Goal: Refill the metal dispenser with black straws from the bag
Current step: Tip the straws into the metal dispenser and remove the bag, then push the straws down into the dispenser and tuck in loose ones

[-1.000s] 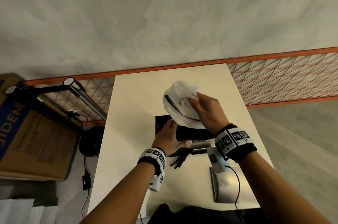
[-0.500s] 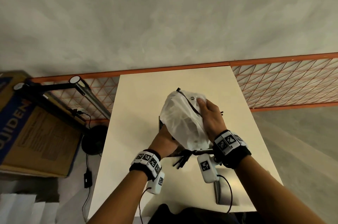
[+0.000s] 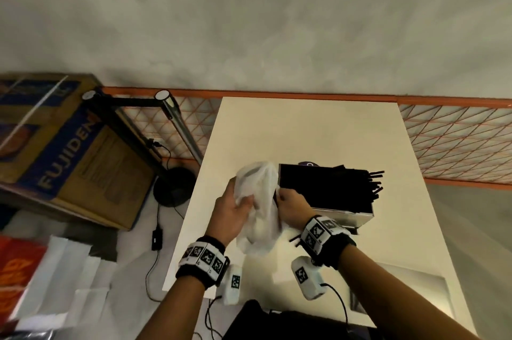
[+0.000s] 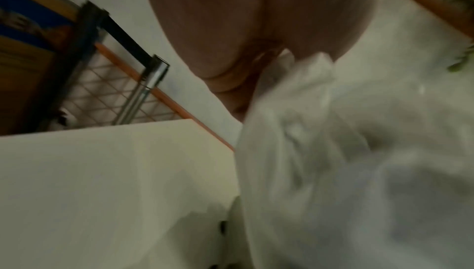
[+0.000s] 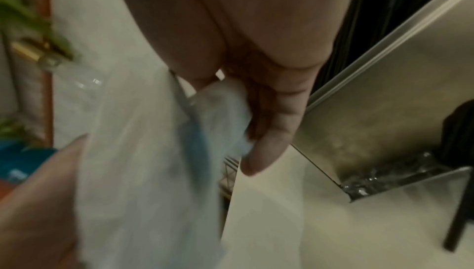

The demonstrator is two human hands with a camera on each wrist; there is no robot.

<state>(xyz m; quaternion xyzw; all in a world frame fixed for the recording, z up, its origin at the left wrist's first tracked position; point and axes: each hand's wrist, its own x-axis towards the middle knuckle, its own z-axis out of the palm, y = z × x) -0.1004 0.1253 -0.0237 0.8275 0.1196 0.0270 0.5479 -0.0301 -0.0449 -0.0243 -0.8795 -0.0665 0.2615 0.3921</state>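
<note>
The metal dispenser (image 3: 343, 216) stands open-topped in the middle of the white table (image 3: 304, 131), packed with black straws (image 3: 327, 190) whose ends stick out at its right. Just left of it both hands hold a crumpled white plastic bag (image 3: 259, 217) above the table. My left hand (image 3: 243, 202) grips the bag's left side. My right hand (image 3: 282, 197) pinches its right edge, close to the dispenser's left end. In the right wrist view the fingers (image 5: 271, 131) curl round bag (image 5: 153, 172) beside the dispenser wall (image 5: 384, 121). The bag (image 4: 333, 172) fills the left wrist view; what it holds is hidden.
Some loose black straws (image 3: 295, 238) lie on the table in front of the dispenser. A flat metal lid (image 3: 401, 295) rests at the near right corner. An orange mesh rail (image 3: 457, 145) runs behind the table; a cardboard box (image 3: 69, 151) and lamp stand (image 3: 171, 187) sit at the left.
The bag has come off the dispenser and moved left and down, now crumpled between both hands. The dispenser's top is uncovered and shows a full load of straws.
</note>
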